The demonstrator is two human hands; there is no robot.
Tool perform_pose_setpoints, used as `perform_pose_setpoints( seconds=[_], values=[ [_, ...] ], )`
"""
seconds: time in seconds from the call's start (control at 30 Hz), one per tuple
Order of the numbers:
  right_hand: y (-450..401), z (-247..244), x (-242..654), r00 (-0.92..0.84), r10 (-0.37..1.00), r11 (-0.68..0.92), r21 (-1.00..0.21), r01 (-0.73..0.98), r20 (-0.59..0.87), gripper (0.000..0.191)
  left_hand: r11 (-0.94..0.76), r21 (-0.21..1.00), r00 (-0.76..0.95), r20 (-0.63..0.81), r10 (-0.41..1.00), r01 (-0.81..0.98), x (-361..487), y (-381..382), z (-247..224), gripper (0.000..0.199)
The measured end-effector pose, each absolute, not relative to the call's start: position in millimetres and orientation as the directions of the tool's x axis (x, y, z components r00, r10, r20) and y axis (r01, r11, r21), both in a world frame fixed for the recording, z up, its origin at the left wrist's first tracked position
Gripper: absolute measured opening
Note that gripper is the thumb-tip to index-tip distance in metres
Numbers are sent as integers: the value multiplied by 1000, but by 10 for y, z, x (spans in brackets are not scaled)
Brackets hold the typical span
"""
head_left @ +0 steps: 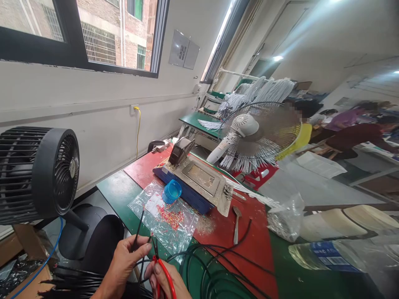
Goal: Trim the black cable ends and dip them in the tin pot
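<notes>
My left hand (124,255) pinches a black cable (141,224) between thumb and fingers, and one cut end sticks up above them. Close beside it, my right hand (170,280) is wrapped round a pair of red-handled scissors (166,272). The dark blades point up near the cable end by my left thumb. Loops of black cable (202,265) lie on the table to the right of my hands. Beyond them, a clear plastic bag (183,245) carries small red and yellow bits (173,218) and a blue cup (172,192).
A dirty metal-topped machine with a blue base (199,201) stands on the red mat (255,232), near a spoon (237,224). Fans stand at left (56,174) and behind (249,128). A bottle (324,255) is at right. Black cables (77,284) lie bundled lower left. People work at far right.
</notes>
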State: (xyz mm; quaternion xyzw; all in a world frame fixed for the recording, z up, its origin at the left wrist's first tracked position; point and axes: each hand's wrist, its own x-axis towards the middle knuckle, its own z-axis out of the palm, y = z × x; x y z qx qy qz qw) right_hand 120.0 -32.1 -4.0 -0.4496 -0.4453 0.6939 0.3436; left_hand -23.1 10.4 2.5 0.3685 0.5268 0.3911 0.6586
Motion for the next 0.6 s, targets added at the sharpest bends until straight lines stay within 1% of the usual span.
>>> perform_pose_setpoints(
  seconds=[0.2, 0.3, 0.43, 0.53, 0.6],
  values=[
    [-352, -50, 1173, -333, 882, -390, -913, -119, -333, 64, 415, 896, 173, -389, 905, -158, -227, 112, 12, 28],
    [-382, -32, 1159, -299, 875, -433, -891, -132, -381, 64, 411, 896, 185, -381, 906, -168, -224, 103, 15, 26],
    [-407, -60, 1130, -270, 853, -505, -837, -209, -447, 64, 428, 888, 187, -398, 898, -166, -225, 89, -17, 25],
    [-398, -120, 1119, -268, 854, -507, -827, -241, -446, 63, 438, 883, 191, -407, 893, -170, -225, 93, -32, 25],
    [-389, -165, 1118, -298, 847, -515, -817, -260, -440, 63, 425, 889, 182, -395, 900, -172, -226, 98, -24, 22]
  ],
)
